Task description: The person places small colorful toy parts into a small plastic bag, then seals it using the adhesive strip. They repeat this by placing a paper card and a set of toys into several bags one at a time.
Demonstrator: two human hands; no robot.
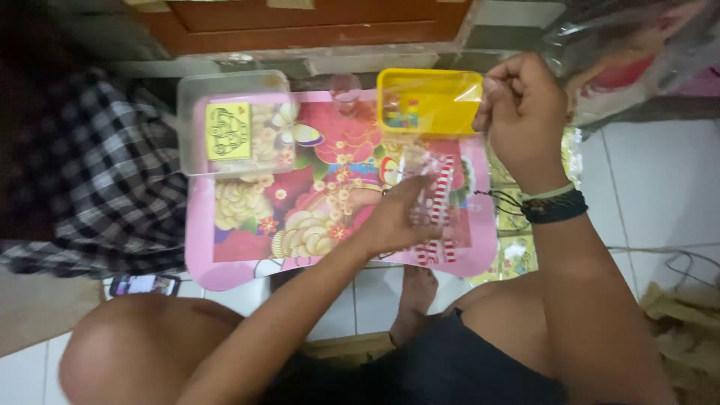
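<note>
left hand (390,217) pinching clear packet (429,196) with red-white striped sticks on pink worktop (225,266). right hand (521,112) at 1 o'clock, closed in fist beside yellow tray (431,94).

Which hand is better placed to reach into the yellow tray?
Probably the right hand: it hovers closed beside the yellow tray, while the left hand is lower down, occupied with a clear striped packet.

Clear plastic bag (637,52) cut off at top right, small beads in yellow tray (427,101) too tiny to distinguish, packet under left hand (394,217) partly hidden, blurred
</note>
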